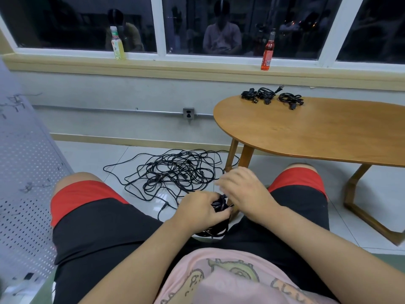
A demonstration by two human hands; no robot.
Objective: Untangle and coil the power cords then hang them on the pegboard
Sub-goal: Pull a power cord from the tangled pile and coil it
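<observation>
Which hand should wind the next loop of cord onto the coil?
Probably the right hand: its fingers lie uncurled just above the coil, which the left hand grips.

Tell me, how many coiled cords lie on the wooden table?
3, in a row near the far edge of the table: the left coil, the middle coil and the right coil. None seems hidden there.

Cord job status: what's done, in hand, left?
Done: three coiled cords lie on the wooden table. In hand: the left hand grips a fourth coil between the knees; the right hand is at it, blurred. Left: the tangled pile of cords on the floor, and hanging, since no cord shows on the pegboard.
</observation>
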